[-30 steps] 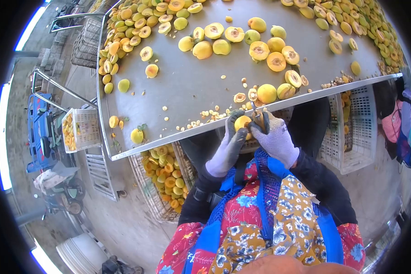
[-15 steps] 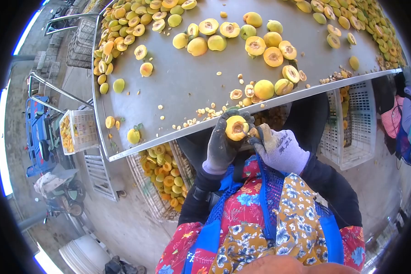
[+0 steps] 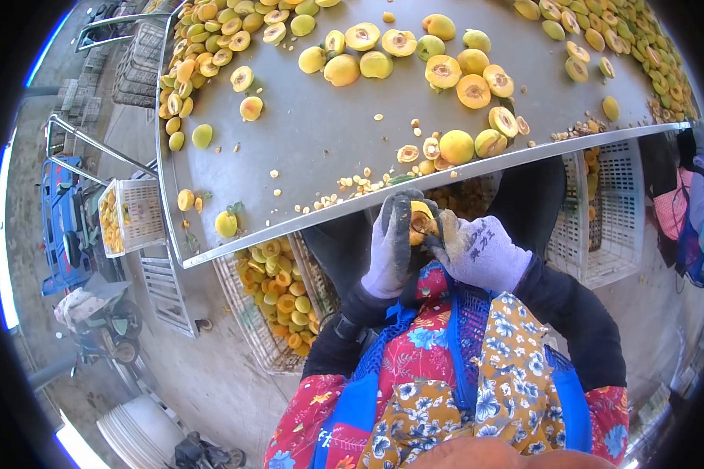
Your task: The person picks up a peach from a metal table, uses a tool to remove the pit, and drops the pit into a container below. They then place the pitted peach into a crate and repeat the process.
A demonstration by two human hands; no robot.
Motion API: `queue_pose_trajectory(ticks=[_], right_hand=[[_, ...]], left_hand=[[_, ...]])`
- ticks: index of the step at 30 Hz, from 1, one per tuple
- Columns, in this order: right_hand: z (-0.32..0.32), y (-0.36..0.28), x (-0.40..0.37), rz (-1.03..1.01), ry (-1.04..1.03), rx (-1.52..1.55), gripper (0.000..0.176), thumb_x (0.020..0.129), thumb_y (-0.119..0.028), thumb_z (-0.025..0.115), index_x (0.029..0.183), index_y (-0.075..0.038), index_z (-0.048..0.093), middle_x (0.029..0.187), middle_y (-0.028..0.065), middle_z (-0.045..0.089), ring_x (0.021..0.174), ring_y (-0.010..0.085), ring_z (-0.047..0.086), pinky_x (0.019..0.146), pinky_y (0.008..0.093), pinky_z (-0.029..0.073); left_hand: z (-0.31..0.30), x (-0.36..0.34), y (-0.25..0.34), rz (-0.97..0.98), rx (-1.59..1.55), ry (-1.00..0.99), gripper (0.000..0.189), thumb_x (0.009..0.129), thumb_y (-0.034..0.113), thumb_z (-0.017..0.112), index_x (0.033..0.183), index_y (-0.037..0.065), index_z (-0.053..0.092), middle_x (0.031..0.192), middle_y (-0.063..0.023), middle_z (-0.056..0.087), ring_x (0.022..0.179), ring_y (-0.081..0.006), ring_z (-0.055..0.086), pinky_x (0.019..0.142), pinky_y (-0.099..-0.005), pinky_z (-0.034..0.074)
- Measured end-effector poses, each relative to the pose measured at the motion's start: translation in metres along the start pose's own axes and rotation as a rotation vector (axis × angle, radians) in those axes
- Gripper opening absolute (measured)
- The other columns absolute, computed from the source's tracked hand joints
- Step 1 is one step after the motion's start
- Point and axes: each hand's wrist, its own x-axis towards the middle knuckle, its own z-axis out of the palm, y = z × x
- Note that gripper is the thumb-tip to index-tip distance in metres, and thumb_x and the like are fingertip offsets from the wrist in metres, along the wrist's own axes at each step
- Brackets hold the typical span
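My left hand (image 3: 391,246), in a pale glove with a dark, stained palm, is closed around a yellow peach half (image 3: 422,221). The peach half is held just off the table's front edge, its hollowed, brownish cut side turned toward my right hand. My right hand (image 3: 477,248), in a pale lilac glove with dark writing on its back, is closed with its fingertips at the fruit's right side. Whatever those fingers grip is hidden. Loose peach halves (image 3: 473,91) and whole peaches (image 3: 456,147) lie on the metal table (image 3: 305,148) beyond my hands.
Small pale pit pieces (image 3: 360,184) lie along the table's raised front rim. Piles of peaches (image 3: 211,35) fill the far left and far right. Below the table stand a crate of peach halves (image 3: 281,293) and a white crate (image 3: 614,211). Another crate (image 3: 133,217) stands left.
The peach half has turned in my left hand, from facing up to tilted toward the right hand. My right fingers have moved in closer against it.
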Motion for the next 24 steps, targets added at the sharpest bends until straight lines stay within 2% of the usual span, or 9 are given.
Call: queue_pose_trajectory(ticks=[5, 8, 11, 15, 18, 24], right_hand=[[-0.003, 0.005, 0.003, -0.118, -0.027, -0.083, 0.037, 0.094, -0.030, 0.062, 0.106, 0.004, 0.052, 0.072, 0.0160, 0.064, 0.055, 0.0295, 0.065, 0.047, 0.0376, 0.048], [0.007, 0.004, 0.000, -0.071, 0.010, 0.060, 0.037, 0.094, -0.029, 0.062, 0.106, 0.005, 0.052, 0.070, 0.0164, 0.063, 0.056, 0.0308, 0.065, 0.048, 0.0385, 0.049], [0.031, 0.003, -0.007, -0.020, 0.111, 0.216, 0.038, 0.095, -0.029, 0.060, 0.105, 0.006, 0.051, 0.068, 0.0158, 0.063, 0.057, 0.0319, 0.065, 0.049, 0.0394, 0.049], [0.011, 0.003, 0.001, -0.023, -0.014, 0.010, 0.038, 0.095, -0.032, 0.060, 0.102, 0.005, 0.052, 0.065, 0.0140, 0.062, 0.053, 0.0290, 0.064, 0.045, 0.0381, 0.048], [0.002, 0.002, -0.001, -0.059, 0.004, -0.100, 0.039, 0.095, -0.032, 0.061, 0.102, 0.005, 0.053, 0.065, 0.0137, 0.062, 0.051, 0.0274, 0.063, 0.044, 0.0373, 0.047], [0.012, 0.012, -0.003, -0.091, -0.015, -0.056, 0.043, 0.093, -0.033, 0.062, 0.103, 0.007, 0.055, 0.066, 0.0147, 0.062, 0.051, 0.0279, 0.063, 0.044, 0.0374, 0.047]], left_hand=[[0.003, 0.002, -0.003, 0.069, 0.104, 0.048, 0.029, 0.105, 0.027, 0.051, 0.118, 0.001, 0.056, 0.105, -0.0094, 0.065, 0.095, -0.0158, 0.063, 0.086, -0.0288, 0.052], [0.005, 0.004, -0.004, 0.115, 0.126, 0.053, 0.027, 0.106, 0.024, 0.051, 0.116, 0.001, 0.057, 0.104, -0.0087, 0.065, 0.094, -0.0149, 0.063, 0.085, -0.0285, 0.051], [0.002, 0.004, -0.009, 0.147, 0.280, 0.107, 0.026, 0.106, 0.024, 0.049, 0.114, 0.000, 0.059, 0.102, -0.0084, 0.065, 0.091, -0.0143, 0.063, 0.082, -0.0278, 0.052], [-0.003, 0.009, -0.007, -0.001, 0.224, 0.126, 0.029, 0.106, 0.026, 0.050, 0.111, 0.000, 0.060, 0.097, -0.0078, 0.066, 0.087, -0.0125, 0.063, 0.078, -0.0270, 0.053], [-0.001, 0.006, 0.001, 0.000, 0.278, 0.086, 0.030, 0.106, 0.028, 0.050, 0.110, 0.000, 0.061, 0.096, -0.0077, 0.067, 0.088, -0.0123, 0.063, 0.078, -0.0267, 0.052], [0.000, 0.000, 0.000, -0.014, 0.333, 0.101, 0.031, 0.106, 0.028, 0.049, 0.108, 0.000, 0.061, 0.094, -0.0078, 0.067, 0.086, -0.0125, 0.064, 0.078, -0.0269, 0.052]])
